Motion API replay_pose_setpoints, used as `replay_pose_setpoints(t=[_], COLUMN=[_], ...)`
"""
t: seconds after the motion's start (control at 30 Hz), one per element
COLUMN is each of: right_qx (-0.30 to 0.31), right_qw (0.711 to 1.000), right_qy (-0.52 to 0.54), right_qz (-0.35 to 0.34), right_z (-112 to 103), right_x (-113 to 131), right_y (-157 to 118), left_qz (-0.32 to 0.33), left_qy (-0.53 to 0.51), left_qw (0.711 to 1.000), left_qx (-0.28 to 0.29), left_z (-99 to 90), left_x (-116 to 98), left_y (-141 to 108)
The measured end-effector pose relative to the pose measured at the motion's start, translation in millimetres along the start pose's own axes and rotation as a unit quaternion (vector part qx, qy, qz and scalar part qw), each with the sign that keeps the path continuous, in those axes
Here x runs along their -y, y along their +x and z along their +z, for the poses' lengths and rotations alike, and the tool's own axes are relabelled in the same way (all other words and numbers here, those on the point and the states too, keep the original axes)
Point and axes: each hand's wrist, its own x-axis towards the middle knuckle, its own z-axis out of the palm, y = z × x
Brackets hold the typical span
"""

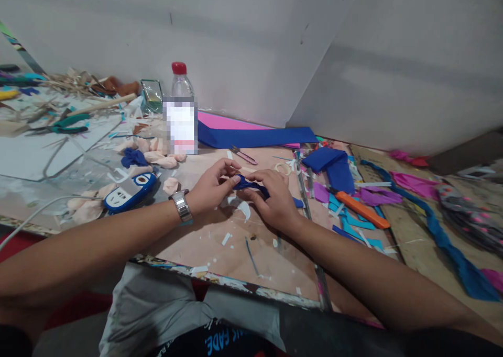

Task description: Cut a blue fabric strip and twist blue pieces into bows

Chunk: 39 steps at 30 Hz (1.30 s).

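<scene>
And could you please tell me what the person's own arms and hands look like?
The left hand and right hand are ungloved, with both forearms uncovered. The left arm wears a silver-coloured metal watch with a link band; the right arm shows none. Dark sleeves appear at the picture's bottom corners.

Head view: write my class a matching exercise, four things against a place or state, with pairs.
1. Crumpled dark-blue fabric strip
2. Long orange plastic tool
3. Oval blue-and-white plastic socket
4. Clear plastic bottle

A. Topped by a red cap
B. Among flat turquoise scraps
C. Held by left hand and right hand
D. Left of the silver metal wristwatch

Pairs: 1-C; 2-B; 3-D; 4-A
</scene>
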Motion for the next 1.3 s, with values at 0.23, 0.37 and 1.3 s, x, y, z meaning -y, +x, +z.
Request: replay_pose_setpoints(t=[0.23,0.37,1.3], right_qx=[0.006,0.002,-0.020], right_qw=[0.999,0.999,0.999], right_qy=[-0.045,-0.038,-0.027], right_qz=[0.018,0.014,0.017], right_z=[-1.3,-1.8,0.6], right_x=[-0.2,0.3,-3.2], right_y=[-1.4,-1.2,-0.6], left_qz=[0.010,0.010,0.036], left_qy=[0.010,0.007,0.058], left_qw=[1.000,1.000,0.997], left_qx=[0.007,0.013,0.044], left_z=[1.3,0.8,2.2], left_x=[1.7,1.6,-3.3], left_y=[-1.2,-2.0,-4.3])
